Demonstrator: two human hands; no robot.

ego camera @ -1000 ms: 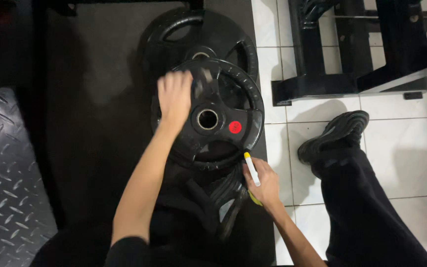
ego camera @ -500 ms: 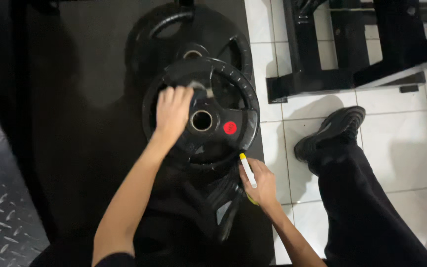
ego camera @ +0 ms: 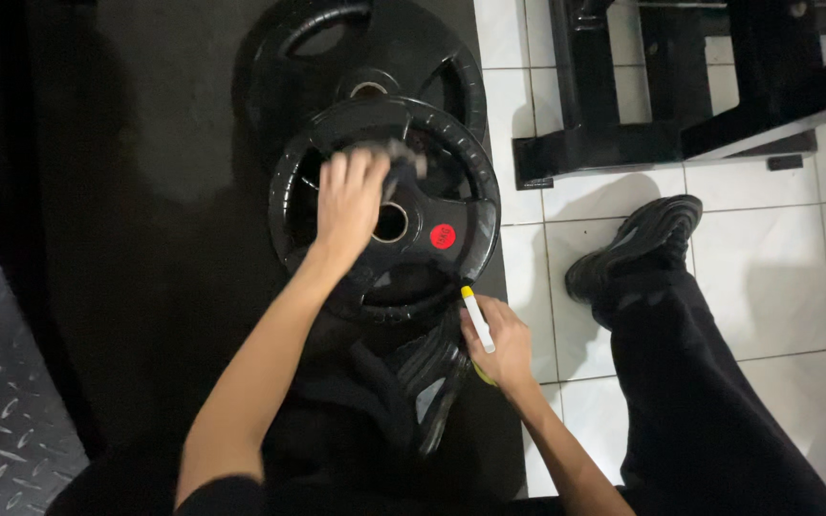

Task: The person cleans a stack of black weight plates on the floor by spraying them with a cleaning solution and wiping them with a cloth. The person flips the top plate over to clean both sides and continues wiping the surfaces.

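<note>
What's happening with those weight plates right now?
A person presses a dark cloth with the left hand onto the top black round weight plate, which bears a red dot and lies on other plates over a black mat. The right hand holds a white and yellow spray bottle at the plate's edge.

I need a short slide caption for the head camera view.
Left hand wipes a black weight plate with a dark cloth; right hand holds a white marker.

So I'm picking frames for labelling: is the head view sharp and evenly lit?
Head view: uneven light; the white tiles are bright, the black mat nearly swallows the plates; the left hand and its cloth are slightly motion-blurred; the right hand and marker are sharp.
</note>
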